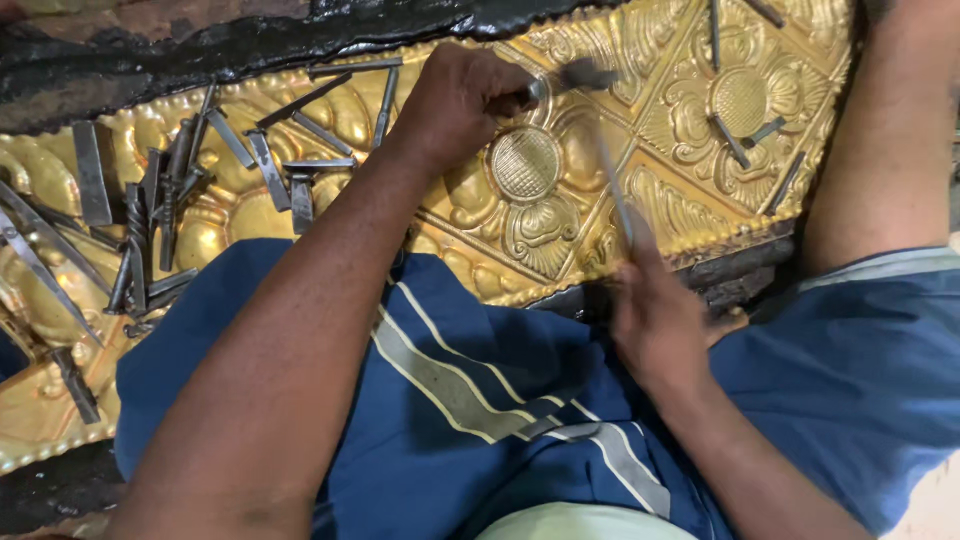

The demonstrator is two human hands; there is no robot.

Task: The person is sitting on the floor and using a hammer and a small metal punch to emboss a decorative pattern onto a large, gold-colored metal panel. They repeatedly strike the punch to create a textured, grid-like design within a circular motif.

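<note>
A gold-coloured embossed metal sheet with flower and leaf patterns lies across my lap. My left hand is closed on a short metal punch, whose tip stands on the sheet just above a round hatched medallion. Lower down, at the sheet's near edge, my right hand grips the thin handle of a hammer. The blurred hammer head is up by the punch's end.
Several loose steel punches lie scattered on the sheet's left part, and a few more on the right flower. Black pitch borders the sheet's far edge. My bare knee rises at right, with blue striped shorts below.
</note>
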